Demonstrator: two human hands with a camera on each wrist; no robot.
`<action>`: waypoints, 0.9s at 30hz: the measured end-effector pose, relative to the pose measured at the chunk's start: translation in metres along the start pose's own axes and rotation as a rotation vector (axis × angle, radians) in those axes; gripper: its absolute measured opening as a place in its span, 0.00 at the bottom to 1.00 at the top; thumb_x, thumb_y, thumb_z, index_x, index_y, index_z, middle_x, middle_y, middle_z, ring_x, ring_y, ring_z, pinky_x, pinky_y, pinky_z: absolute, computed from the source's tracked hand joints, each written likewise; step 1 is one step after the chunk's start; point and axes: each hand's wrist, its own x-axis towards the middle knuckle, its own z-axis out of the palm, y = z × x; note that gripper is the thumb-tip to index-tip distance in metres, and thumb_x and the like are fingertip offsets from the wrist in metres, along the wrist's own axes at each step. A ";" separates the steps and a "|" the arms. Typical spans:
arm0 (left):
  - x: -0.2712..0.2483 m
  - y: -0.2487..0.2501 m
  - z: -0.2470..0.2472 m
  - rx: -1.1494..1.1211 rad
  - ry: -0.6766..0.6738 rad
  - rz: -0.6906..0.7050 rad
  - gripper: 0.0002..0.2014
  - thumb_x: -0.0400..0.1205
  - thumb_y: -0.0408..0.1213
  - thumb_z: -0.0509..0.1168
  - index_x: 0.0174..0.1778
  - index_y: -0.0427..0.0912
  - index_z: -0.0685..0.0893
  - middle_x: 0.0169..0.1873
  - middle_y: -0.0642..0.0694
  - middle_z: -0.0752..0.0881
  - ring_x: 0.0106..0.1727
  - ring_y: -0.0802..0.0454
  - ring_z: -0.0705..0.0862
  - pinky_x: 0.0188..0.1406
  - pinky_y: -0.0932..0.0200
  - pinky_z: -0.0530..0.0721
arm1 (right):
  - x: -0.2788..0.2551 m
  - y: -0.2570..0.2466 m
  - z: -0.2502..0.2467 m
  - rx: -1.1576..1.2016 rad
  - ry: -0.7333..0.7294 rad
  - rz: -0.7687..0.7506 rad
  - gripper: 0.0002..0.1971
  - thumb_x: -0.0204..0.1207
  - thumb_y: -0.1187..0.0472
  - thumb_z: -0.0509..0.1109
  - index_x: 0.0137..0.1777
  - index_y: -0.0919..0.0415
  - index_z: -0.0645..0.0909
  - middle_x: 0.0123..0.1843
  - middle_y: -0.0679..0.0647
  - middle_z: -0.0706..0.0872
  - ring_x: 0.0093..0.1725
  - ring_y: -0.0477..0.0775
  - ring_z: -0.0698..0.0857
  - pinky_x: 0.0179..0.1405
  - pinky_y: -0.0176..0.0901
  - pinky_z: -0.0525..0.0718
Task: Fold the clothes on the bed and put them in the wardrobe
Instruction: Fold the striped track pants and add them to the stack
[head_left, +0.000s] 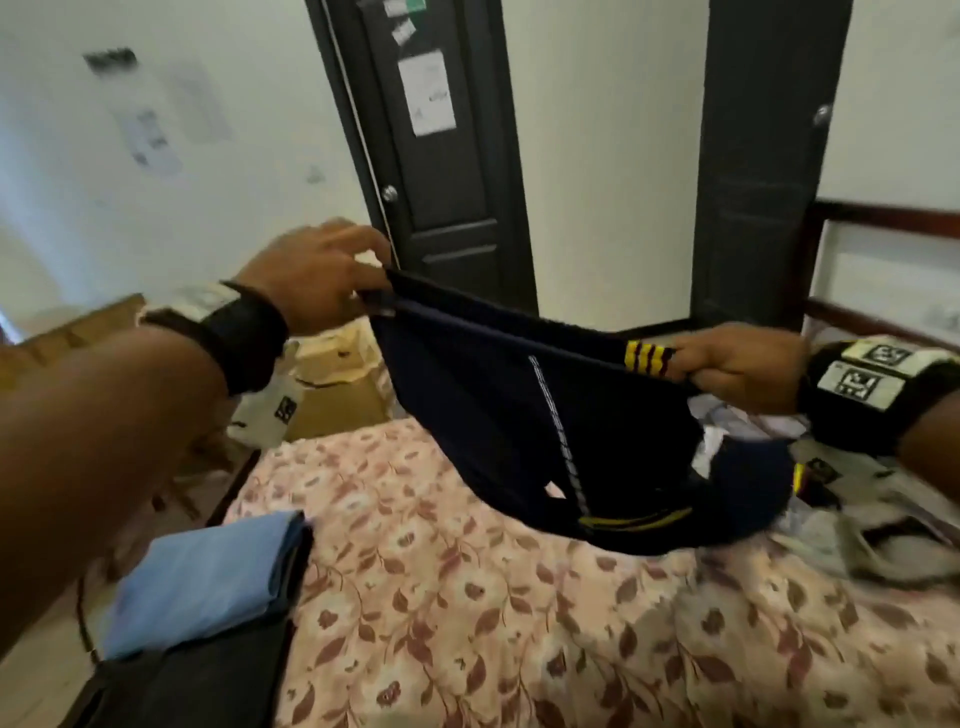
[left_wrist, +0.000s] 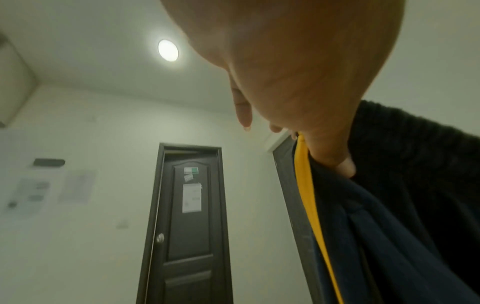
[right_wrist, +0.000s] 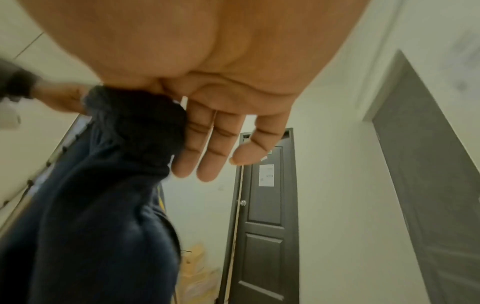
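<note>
A navy garment (head_left: 524, 415) with yellow stripes hangs stretched between my two hands above the bed (head_left: 467, 623). Its lower end drapes onto the floral sheet. My left hand (head_left: 322, 275) pinches the garment's left top edge. My right hand (head_left: 727, 364) pinches the right top edge beside the yellow stripes. In the left wrist view my left hand (left_wrist: 298, 82) presses its thumb on the navy garment (left_wrist: 389, 226) next to a yellow band. In the right wrist view my right hand (right_wrist: 207, 82) nips the garment (right_wrist: 103, 205) at the thumb side, with the other fingers straight.
A folded light blue piece (head_left: 208, 577) lies on a folded dark piece (head_left: 197, 686) at the bed's near left corner. Loose clothes (head_left: 857, 519) are heaped at the right. Cardboard boxes (head_left: 332, 384) stand beyond the bed's left side. A dark door (head_left: 441, 156) faces me, and a wooden bed frame (head_left: 883, 213) rises at the right.
</note>
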 end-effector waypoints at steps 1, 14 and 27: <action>0.006 -0.022 -0.028 0.050 0.011 -0.041 0.25 0.84 0.60 0.56 0.55 0.49 0.94 0.62 0.41 0.86 0.59 0.31 0.85 0.49 0.37 0.88 | 0.009 0.000 -0.030 -0.069 0.007 0.035 0.31 0.76 0.24 0.51 0.49 0.48 0.82 0.48 0.51 0.87 0.47 0.58 0.87 0.51 0.59 0.86; -0.006 -0.171 -0.255 -0.171 0.006 -0.544 0.50 0.66 0.91 0.46 0.44 0.48 0.93 0.48 0.50 0.91 0.49 0.46 0.87 0.59 0.42 0.85 | 0.096 -0.081 -0.361 -0.575 0.454 0.084 0.45 0.67 0.20 0.39 0.41 0.52 0.89 0.42 0.52 0.88 0.41 0.56 0.85 0.46 0.53 0.84; -0.120 -0.138 -0.235 -1.005 0.295 -0.683 0.23 0.74 0.46 0.79 0.66 0.65 0.90 0.47 0.38 0.95 0.54 0.48 0.94 0.61 0.56 0.90 | 0.073 -0.130 -0.292 0.607 0.614 -0.292 0.12 0.74 0.49 0.79 0.40 0.57 0.93 0.33 0.59 0.91 0.35 0.60 0.92 0.33 0.54 0.90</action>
